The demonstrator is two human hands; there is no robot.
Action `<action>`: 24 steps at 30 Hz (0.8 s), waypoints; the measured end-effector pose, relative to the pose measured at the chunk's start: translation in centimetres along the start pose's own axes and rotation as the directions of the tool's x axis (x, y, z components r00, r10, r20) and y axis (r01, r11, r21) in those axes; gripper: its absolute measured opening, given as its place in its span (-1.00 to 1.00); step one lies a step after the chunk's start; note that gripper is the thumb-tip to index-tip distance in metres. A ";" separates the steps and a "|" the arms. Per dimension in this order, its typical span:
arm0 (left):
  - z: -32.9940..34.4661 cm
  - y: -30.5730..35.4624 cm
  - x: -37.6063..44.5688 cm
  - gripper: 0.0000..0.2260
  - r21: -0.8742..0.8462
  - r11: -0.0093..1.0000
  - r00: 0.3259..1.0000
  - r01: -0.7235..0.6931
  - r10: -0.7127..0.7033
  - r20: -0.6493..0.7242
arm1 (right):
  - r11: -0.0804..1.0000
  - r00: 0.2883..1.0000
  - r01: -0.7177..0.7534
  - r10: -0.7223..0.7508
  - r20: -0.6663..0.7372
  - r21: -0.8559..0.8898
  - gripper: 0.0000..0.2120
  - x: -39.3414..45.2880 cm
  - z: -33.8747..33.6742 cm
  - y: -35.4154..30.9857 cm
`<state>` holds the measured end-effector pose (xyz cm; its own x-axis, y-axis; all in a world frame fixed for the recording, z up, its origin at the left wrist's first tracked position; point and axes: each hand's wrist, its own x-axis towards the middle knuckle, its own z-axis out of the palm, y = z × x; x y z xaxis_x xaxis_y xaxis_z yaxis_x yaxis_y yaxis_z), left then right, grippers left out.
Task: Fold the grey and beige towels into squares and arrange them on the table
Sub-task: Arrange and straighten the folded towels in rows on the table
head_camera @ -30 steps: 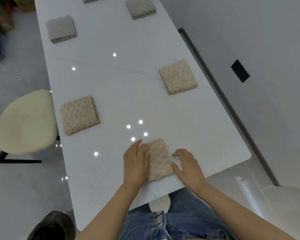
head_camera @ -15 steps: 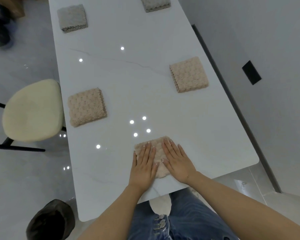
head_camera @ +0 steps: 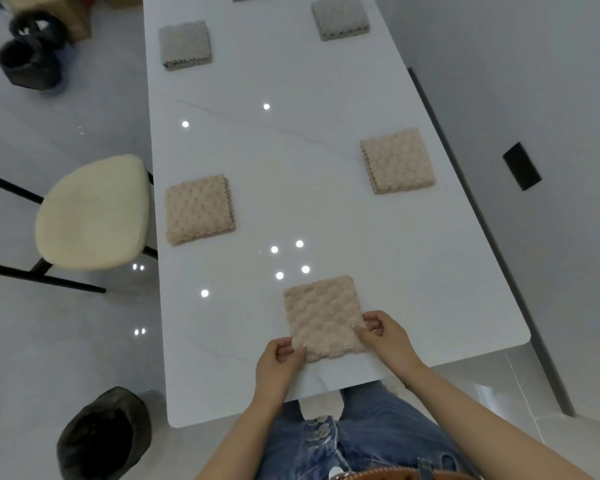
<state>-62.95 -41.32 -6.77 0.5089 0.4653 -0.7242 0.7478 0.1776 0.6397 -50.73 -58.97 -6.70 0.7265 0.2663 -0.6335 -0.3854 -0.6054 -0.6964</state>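
Pinched at its two near corners, the folded beige towel [head_camera: 323, 317] lay flat near the front edge of the worktop [head_camera: 326, 84]; left hand [head_camera: 280, 365] at the near-left corner, thumb on top and fingers curled beneath; right hand [head_camera: 383, 336] at the near-right corner, fingers curled round the edge; neither spread flat. Probably the last squaring and placing of this piece; best done by keeping both pinches level, drawing the layers taut so the edges stack evenly, then sliding rather than lifting, so as not to spring the fold open. Worth lining up with the two beige squares farther up: left one [head_camera: 199, 209], right one [head_camera: 397, 160]; grey squares at far left [head_camera: 185, 44] and far right [head_camera: 340, 17], another only partly in view at the top edge. Forearms reached in from below, converging on the towel, wrists low over the surface, palms turned inward. Cream stool [head_camera: 94, 213] stood off to the left.
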 end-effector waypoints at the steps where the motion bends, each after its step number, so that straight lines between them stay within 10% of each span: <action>1: 0.1 -0.1 0.0 -0.80 0.003 1.000 1.000 0.016 -0.016 0.003 | 1.000 1.000 -0.017 0.017 -0.009 0.021 -0.80 -0.1 0.1 0.1; 15: 0.0 -0.7 -0.4 -0.86 0.166 0.986 0.996 0.017 -0.002 -0.087 | 0.995 0.993 -0.061 0.052 -0.108 -0.082 -0.83 -1.4 -0.9 1.1; 24: 1.2 -1.3 -0.5 -0.83 0.051 0.995 0.997 0.082 -0.081 -0.005 | 0.966 0.984 -0.168 0.177 -0.026 0.198 -0.86 -1.7 0.0 1.2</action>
<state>-63.70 -42.80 -7.53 0.4441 0.4539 -0.7725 0.8077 0.1703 0.5645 -52.46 -60.16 -6.45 0.6617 0.1353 -0.7374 -0.6070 -0.4806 -0.6329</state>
